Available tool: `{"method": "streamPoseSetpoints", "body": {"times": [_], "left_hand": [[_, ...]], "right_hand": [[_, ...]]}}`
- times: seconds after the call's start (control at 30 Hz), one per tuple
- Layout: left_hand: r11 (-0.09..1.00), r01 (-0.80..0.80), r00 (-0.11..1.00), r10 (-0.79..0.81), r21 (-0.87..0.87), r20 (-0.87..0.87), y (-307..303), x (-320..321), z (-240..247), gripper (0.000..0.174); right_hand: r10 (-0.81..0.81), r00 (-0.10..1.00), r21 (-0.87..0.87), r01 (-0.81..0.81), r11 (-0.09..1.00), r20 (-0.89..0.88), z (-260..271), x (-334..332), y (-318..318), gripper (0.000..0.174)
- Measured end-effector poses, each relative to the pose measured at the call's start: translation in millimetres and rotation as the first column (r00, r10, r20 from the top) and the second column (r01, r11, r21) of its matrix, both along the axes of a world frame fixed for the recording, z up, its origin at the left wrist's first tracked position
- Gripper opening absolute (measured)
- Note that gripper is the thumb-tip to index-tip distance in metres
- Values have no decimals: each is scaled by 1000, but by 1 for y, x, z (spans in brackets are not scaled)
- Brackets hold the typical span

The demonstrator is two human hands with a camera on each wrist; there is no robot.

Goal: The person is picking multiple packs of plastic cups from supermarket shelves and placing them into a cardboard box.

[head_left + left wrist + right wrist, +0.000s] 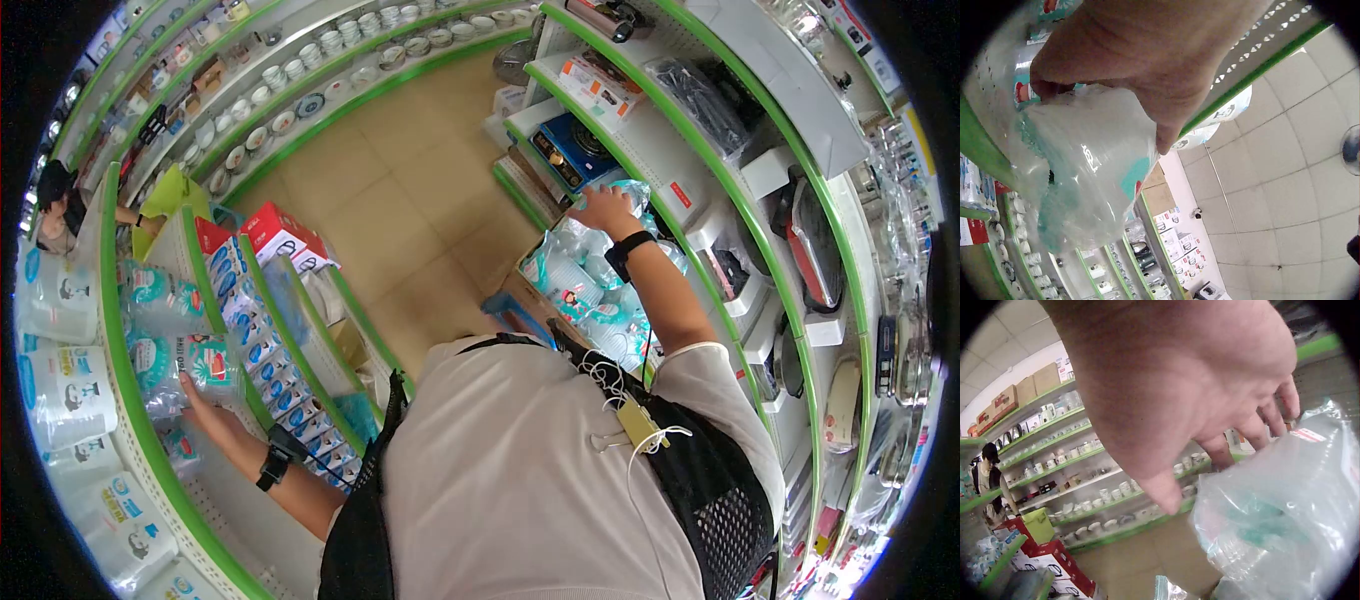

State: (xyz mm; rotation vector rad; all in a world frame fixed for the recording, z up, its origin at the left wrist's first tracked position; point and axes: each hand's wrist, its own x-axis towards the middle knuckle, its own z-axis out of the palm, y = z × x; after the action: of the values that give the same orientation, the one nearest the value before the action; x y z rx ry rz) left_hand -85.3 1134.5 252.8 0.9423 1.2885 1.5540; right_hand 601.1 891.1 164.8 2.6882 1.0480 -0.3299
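My left hand point(205, 405) is at the left shelf and grips a clear-wrapped pack of disposable cups point(213, 362) with teal print. In the left wrist view, the thumb and fingers of the left hand point(1129, 69) lie around one end of the wrapped pack point(1091, 162). On the other side, my right hand point(607, 212) is over a carton point(560, 318) of similar packs. The right wrist view shows the right hand point(1204, 394) with its fingers spread and thumb apart, fingertips close to the top of a wrapped cup pack point(1285, 506).
Large white cup packs point(70, 395) line the upper left shelf, with small blue-and-white packs point(270, 350) beside it. Red boxes point(285, 235) stand at the aisle. A boxed gas stove point(575, 150) sits on the right shelving. Another person point(60, 210) is at far left.
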Motion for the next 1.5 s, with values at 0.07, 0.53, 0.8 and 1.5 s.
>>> {"method": "streamPoseSetpoints", "body": {"times": [0.07,0.53,0.8,1.5], "left_hand": [[1000,27,1000,-27,3,11,-11,3,2,70],[510,847,526,-764,-149,373,-43,144,-74,60],[-231,968,-179,-910,-99,374,-110,361,-60,73],[-65,981,-184,-623,-183,-761,-209,618,-158,51]], "right_hand": [[-3,1000,28,3,1000,-9,12,-3,-1,73],[537,526,736,305,605,-659,54,-103,-32,53],[576,389,695,431,576,-719,95,-154,-77,90],[-314,542,429,828,362,-780,28,2,-235,115]]}}
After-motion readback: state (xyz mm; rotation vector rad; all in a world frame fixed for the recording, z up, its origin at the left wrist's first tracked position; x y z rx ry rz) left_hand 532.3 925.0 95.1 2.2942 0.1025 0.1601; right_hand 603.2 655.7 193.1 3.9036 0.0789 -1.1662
